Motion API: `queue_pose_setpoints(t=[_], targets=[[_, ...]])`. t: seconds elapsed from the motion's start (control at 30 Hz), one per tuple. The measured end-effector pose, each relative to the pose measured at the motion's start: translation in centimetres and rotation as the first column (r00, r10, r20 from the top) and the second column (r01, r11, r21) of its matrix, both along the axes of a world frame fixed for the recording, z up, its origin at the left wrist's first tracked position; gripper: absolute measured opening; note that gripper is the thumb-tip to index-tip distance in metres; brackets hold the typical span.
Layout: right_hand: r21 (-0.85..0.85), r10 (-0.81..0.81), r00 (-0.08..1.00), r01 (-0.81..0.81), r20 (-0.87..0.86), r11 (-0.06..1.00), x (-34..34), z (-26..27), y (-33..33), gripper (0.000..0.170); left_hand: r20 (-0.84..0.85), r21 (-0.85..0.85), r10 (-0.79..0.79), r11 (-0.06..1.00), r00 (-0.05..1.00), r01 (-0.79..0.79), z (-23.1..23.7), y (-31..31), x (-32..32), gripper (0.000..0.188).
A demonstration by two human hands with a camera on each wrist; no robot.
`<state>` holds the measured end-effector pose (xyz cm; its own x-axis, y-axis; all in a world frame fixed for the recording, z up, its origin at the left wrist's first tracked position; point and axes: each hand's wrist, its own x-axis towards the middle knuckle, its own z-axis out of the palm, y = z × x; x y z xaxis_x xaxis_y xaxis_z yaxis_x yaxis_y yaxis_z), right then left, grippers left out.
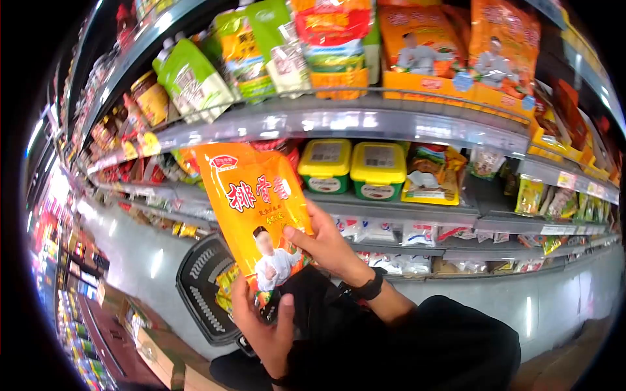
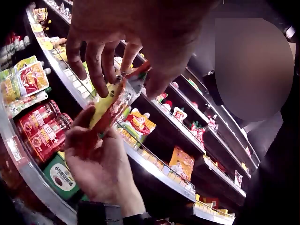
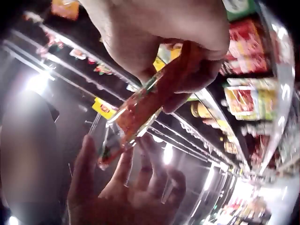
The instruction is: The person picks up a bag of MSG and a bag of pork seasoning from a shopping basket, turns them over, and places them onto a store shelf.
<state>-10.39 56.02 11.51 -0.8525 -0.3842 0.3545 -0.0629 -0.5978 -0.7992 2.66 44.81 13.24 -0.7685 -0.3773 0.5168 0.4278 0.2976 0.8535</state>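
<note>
An orange seasoning packet (image 1: 244, 212) with Chinese lettering and a picture of a cook is held up, tilted, in front of the shelves. My right hand (image 1: 331, 246) grips its right edge, thumb on the printed front and fingers behind. At the lower left corner is my left hand (image 1: 266, 332), its thumb standing apart from the packet. Seen edge-on in the right wrist view, the packet (image 3: 145, 108) passes between the right thumb and fingers, while the left hand (image 3: 133, 201) has its fingers spread and loosely bent by the lower end.
A black shopping basket (image 1: 189, 303) with yellow packets inside stands on the floor at lower left. Shelves ahead hold orange bags (image 1: 424, 42), green pouches (image 1: 189, 85) and yellow-lidded tubs (image 1: 378, 163). Cardboard boxes (image 1: 160, 352) lie at the lower left.
</note>
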Motion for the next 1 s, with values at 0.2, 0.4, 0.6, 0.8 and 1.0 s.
queue_pose_setpoints(t=[0.2, 0.4, 0.6, 0.8, 1.0], targets=[[0.040, -0.451, 0.780, 0.517, -0.434, 0.855, 1.0, 7.0, 8.1, 0.053, -0.043, -0.232, -0.076, 0.971, 0.996, 0.065, 4.6, 2.3, -4.1, 0.031], [-0.132, -0.724, 0.347, 0.847, -0.596, 0.515, -0.6, 14.6, 13.9, 0.041, -0.358, -0.585, -0.269, 0.811, 0.894, 0.010, 12.2, 6.8, -10.8, 0.039], [-0.085, -0.583, -0.034, 0.995, -0.812, 0.061, -3.8, 18.7, 19.7, 0.040, -0.299, -0.573, -0.485, 0.780, 0.822, 0.252, 15.3, 11.4, -18.7, 0.045], [0.229, -0.537, 0.227, 0.971, -0.812, 0.064, -3.2, 18.8, 22.4, 0.039, -0.027, -0.641, -0.558, 0.646, 0.829, 0.414, 16.2, 11.8, -19.1, 0.052], [0.175, -0.493, 0.080, 0.973, -0.866, -0.150, -5.7, 21.2, 22.4, 0.047, -0.151, -0.630, -0.424, 0.738, 0.893, 0.244, 16.9, 12.6, -21.6, 0.050]])
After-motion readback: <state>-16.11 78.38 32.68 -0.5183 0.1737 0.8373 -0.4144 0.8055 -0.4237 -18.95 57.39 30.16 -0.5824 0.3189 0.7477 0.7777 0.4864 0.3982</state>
